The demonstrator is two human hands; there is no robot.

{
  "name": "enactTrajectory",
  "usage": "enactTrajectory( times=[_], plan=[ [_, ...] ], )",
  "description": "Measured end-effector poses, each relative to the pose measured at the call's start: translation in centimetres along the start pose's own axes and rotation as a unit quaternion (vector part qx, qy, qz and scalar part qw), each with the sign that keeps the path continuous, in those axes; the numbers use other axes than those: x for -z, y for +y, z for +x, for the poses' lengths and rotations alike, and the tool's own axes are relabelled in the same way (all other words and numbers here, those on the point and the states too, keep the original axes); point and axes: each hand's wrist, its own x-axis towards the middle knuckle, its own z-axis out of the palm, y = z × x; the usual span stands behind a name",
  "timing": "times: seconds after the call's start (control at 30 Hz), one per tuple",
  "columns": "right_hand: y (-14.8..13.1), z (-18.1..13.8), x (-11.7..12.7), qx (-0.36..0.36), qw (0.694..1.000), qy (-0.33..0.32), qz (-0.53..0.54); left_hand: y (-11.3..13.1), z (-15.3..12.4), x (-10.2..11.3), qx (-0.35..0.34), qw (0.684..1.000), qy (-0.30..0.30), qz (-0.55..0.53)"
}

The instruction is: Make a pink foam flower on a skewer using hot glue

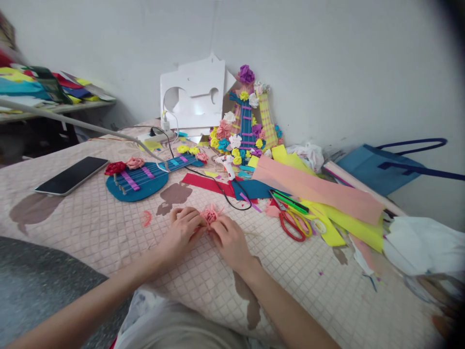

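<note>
A small pink foam flower (210,214) rests on the quilted cover between both hands. My left hand (184,229) is curled against its left side, fingers closed on it. My right hand (230,241) pinches it from the right. Beyond them lies a blue foam guitar (145,180) with purple bands and a red and a pink flower on its body.
A phone (71,175) lies at the left. A white glue gun (228,166) with a black cord, red scissors (292,224), green pens and pink and yellow foam sheets (319,190) lie to the right. Decorated foam guitars (247,121) lean on the wall. A blue bag (385,167) stands far right.
</note>
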Motion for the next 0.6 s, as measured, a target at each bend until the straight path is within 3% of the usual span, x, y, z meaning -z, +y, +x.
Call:
enactTrajectory(
  times=[0.33,0.6],
  plan=[
    [0.02,0.04,0.09,0.006,0.999,-0.027,-0.040,-0.03,-0.29,-0.20,-0.002,1.000,0.009,-0.009],
    [-0.27,0.09,0.31,0.002,0.998,-0.040,-0.041,0.06,-0.40,0.09,-0.044,0.999,0.009,0.016]
  ],
)
